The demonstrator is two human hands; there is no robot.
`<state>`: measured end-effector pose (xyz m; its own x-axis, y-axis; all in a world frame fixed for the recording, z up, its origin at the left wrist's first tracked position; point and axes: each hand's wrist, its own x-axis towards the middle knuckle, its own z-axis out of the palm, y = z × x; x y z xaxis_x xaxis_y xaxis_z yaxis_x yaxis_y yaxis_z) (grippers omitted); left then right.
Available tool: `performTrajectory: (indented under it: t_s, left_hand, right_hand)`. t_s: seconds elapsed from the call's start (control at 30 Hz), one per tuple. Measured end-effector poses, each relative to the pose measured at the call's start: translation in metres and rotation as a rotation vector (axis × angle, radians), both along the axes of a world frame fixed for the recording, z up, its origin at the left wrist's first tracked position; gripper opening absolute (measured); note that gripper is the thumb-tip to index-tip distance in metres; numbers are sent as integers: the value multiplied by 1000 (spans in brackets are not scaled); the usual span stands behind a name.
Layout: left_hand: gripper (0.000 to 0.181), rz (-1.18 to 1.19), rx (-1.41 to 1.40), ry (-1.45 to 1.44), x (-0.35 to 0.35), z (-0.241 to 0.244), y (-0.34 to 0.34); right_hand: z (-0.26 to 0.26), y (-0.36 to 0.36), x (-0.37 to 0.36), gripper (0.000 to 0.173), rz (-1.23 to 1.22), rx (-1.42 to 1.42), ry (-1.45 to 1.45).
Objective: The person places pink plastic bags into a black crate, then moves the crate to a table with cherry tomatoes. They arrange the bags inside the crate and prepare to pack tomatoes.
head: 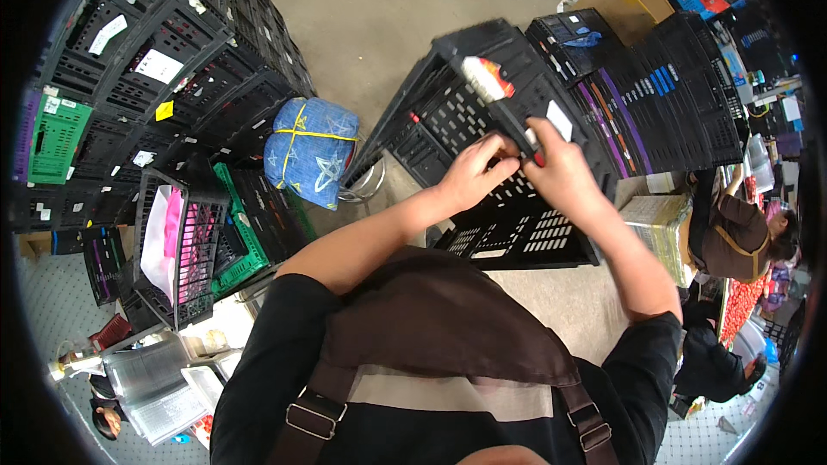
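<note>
In front of me a black plastic crate (446,100) with slotted walls stands tilted. A torn white, red and yellow label (486,79) sticks to its rim, and a white paper label (559,120) lies farther along. My right hand (562,168) grips the rim, with a small red piece beside its thumb. Just left of it, my left hand (481,171) is at the same rim with bent fingers. Its fingertips are partly hidden, so whether it holds anything is unclear. Below my hands shows a slotted black crate wall (549,232).
Stacked black crates (174,64) rise at the left, beside a blue tied bundle (311,152). A crate with pink and white material (169,239) stands lower left. Folded crates (672,97) and a cardboard box (623,3) are at the right. People (736,239) work beyond them.
</note>
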<state>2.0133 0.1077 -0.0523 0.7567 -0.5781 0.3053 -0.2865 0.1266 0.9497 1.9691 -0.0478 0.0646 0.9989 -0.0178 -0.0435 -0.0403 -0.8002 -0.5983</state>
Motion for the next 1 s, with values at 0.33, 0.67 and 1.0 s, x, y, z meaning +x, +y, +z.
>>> performTrajectory:
  t_s: [0.33,0.67,1.0]
  left_hand:
    - [71,-21,675,-929,27,-74,-44]
    - [46,-41,489,-1237,53,-15,-148]
    - [29,-223,697,-1157,70,4,-180]
  right_hand:
    - [209,-85,-42,44,-85,-95,-283]
    - [243,-128,-70,44,-191,-117,-340]
    - [241,-158,-80,41,-353,-159,-362]
